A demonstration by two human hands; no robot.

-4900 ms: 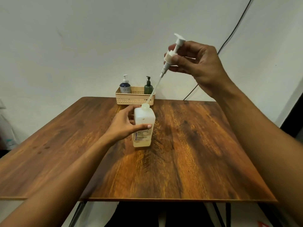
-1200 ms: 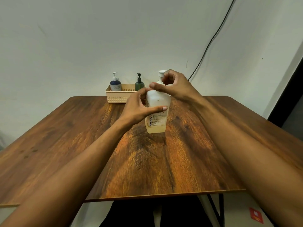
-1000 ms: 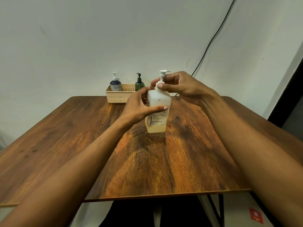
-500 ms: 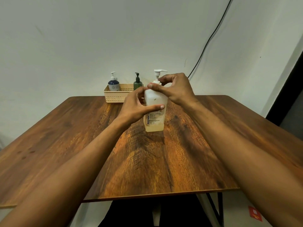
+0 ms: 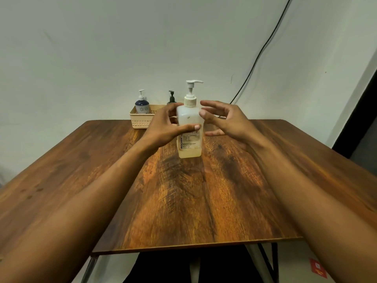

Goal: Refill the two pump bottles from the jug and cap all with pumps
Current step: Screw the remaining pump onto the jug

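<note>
A translucent white jug (image 5: pixel 189 137) with a little pale yellow liquid at its bottom stands upright in the middle of the wooden table (image 5: pixel 183 190). A white pump (image 5: pixel 191 92) sits in its neck. My left hand (image 5: pixel 163 127) is wrapped around the jug's left side, thumb across the label. Just right of the jug, my right hand (image 5: pixel 222 119) is open with fingers spread, not touching it. At the table's far edge a beige basket (image 5: pixel 140 121) holds a blue-and-white pump bottle (image 5: pixel 142 105) and a dark green pump bottle (image 5: pixel 172 98), both with pumps on.
A pale wall rises right behind the table, with a black cable (image 5: pixel 263 48) running down it to the right. The table's near edge is close to my body. A dark doorway (image 5: pixel 359 123) lies at the far right.
My right hand has let go of the jug's pump collar and moved off to the right with fingers apart. The pump stands seated in the jug. My left hand keeps its hold.
</note>
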